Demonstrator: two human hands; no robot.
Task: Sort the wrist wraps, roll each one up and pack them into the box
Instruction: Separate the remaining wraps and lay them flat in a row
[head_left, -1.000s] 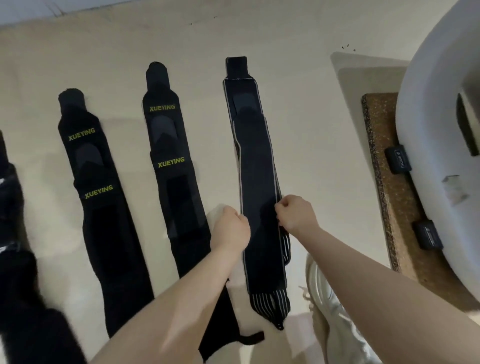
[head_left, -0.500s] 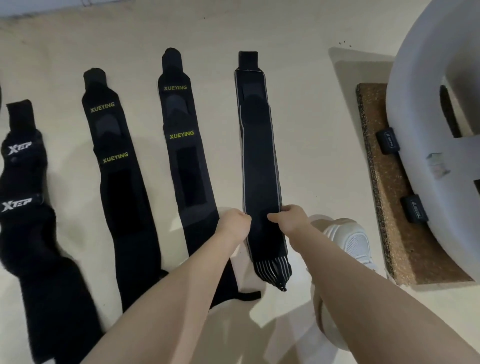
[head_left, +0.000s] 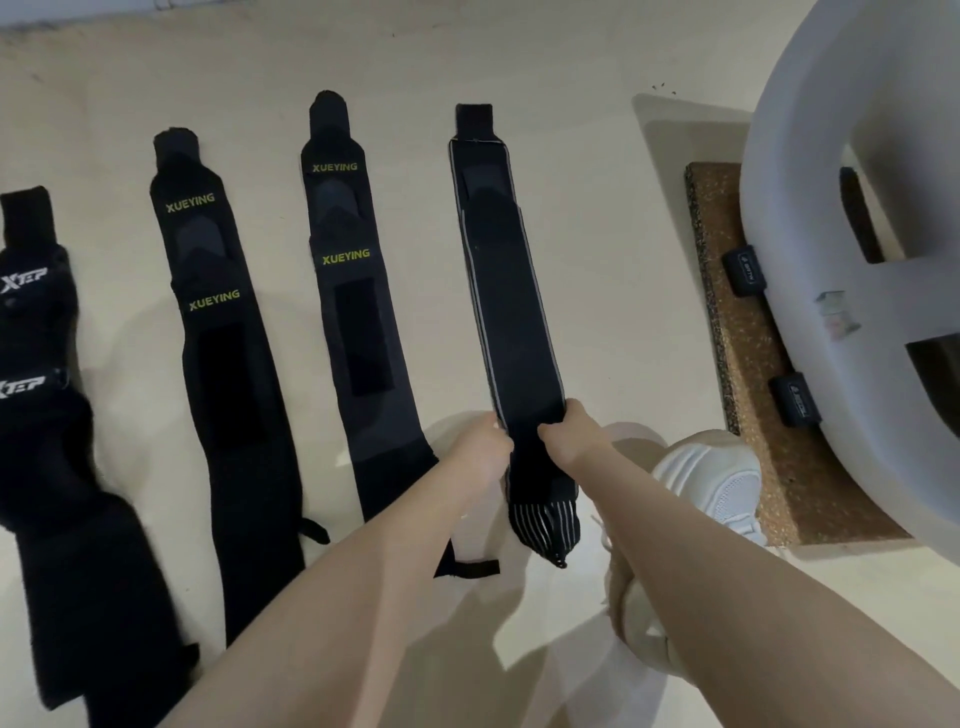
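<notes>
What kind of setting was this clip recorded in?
Probably a home or gym floor, though I can't be sure. Wrist wraps lie in a row straight on a pale floor, the person's white sneaker stands beside them, and a cork-like mat sits under a grey moulded piece of furniture or equipment.

wrist wraps (head_left: 509, 322): 4 | hands (head_left: 485, 447): 2 | shoe (head_left: 717, 478): 1
</notes>
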